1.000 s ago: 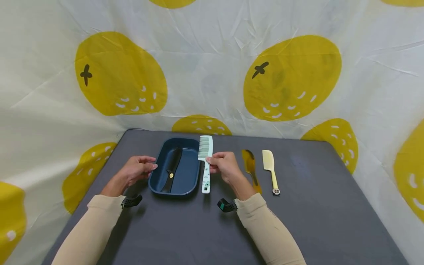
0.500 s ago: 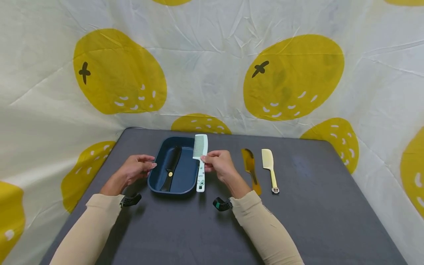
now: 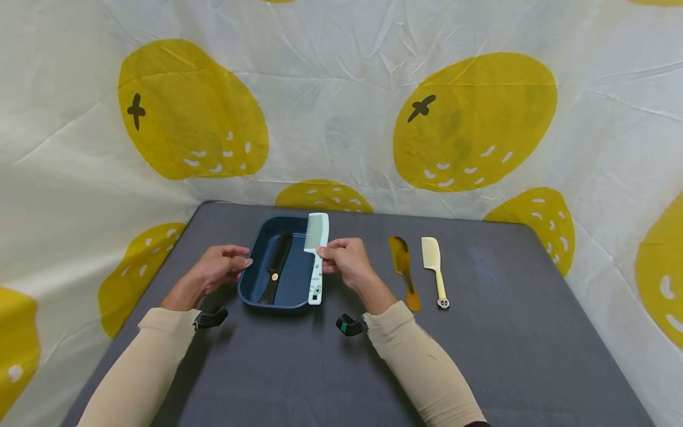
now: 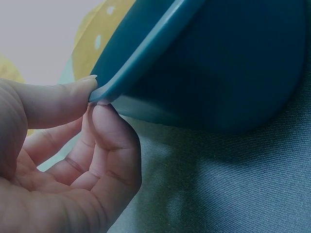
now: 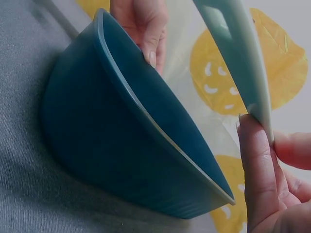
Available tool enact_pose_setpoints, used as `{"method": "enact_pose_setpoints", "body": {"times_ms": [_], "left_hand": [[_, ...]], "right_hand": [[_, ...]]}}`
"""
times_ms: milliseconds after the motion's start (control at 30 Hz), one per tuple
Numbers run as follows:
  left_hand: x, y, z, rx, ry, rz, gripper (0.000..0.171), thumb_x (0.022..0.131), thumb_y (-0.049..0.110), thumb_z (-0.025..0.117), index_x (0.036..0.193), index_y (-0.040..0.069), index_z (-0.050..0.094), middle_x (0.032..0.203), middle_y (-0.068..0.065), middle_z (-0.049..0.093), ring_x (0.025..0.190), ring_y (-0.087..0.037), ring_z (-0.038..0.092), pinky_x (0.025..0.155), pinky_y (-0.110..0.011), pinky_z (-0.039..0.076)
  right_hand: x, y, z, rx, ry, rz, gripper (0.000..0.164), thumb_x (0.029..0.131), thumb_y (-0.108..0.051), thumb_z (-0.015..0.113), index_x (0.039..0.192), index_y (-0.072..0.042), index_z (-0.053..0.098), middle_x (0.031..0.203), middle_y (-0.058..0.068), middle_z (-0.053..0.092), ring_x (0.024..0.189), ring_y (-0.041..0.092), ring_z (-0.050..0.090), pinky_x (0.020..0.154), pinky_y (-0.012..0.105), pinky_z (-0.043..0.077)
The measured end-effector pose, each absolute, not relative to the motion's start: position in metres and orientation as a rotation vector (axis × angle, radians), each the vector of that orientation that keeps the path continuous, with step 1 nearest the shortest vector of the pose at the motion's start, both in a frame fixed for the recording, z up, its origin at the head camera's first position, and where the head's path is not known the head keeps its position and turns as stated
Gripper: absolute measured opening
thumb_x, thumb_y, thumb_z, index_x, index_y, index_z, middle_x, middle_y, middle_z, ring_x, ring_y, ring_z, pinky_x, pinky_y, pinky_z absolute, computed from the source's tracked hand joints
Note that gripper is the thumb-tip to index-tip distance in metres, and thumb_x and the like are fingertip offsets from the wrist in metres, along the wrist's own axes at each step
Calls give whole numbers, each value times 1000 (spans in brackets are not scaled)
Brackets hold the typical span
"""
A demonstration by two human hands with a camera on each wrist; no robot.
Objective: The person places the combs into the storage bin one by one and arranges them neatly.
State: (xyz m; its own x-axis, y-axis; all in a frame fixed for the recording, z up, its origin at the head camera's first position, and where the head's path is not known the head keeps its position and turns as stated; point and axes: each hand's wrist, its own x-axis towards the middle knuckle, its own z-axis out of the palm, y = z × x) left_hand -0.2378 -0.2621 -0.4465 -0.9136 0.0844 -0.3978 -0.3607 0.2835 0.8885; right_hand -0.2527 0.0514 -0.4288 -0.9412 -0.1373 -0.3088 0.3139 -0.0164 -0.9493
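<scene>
My left hand (image 3: pixel 221 268) pinches the left rim of a dark blue rectangular tub (image 3: pixel 299 270) between thumb and forefinger, plain in the left wrist view. Inside the tub lies a black comb (image 3: pixel 278 256) with a small gold dot on its handle, set at a slant. Between thumb and fingers, my right hand (image 3: pixel 348 261) pinches a pale mint comb (image 3: pixel 317 231) with a patterned handle. Its teeth face left, and it overlaps the tub's right rim in the head view. The right wrist view shows the mint comb (image 5: pixel 238 48) raised above the rim.
Right of my right hand, a brown tortoiseshell comb (image 3: pixel 404 267) lies on the grey table (image 3: pixel 507 338). Beside it is a cream comb (image 3: pixel 433 261) with a small animal face at its handle end. A white cloth (image 3: pixel 331 118) printed with yellow fruit hangs behind the table.
My right hand has moved left with the mint comb, from beside the tub's right rim to over it. The left hand stays at the tub's left rim.
</scene>
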Motion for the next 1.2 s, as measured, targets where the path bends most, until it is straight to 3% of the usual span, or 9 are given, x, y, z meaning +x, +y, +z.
{"method": "enact_pose_setpoints", "body": {"times_ms": [1000, 1200], "left_hand": [[-239, -263, -447, -266, 2182, 1666, 51, 101, 13, 68, 146, -3, 50, 105, 0, 68, 83, -12, 62, 77, -27, 57], [-239, -262, -448, -260, 2174, 1691, 52, 100, 13, 69, 145, -5, 49, 97, 5, 67, 80, -9, 61, 74, -26, 56]], "right_hand": [[-259, 25, -431, 211, 1886, -2031, 18, 93, -6, 77, 105, 6, 74, 80, 10, 74, 57, 13, 69, 56, 25, 59], [-260, 20, -430, 204, 1900, -2037, 19, 94, -7, 76, 106, 7, 73, 81, 10, 74, 59, 12, 71, 58, 25, 60]]}}
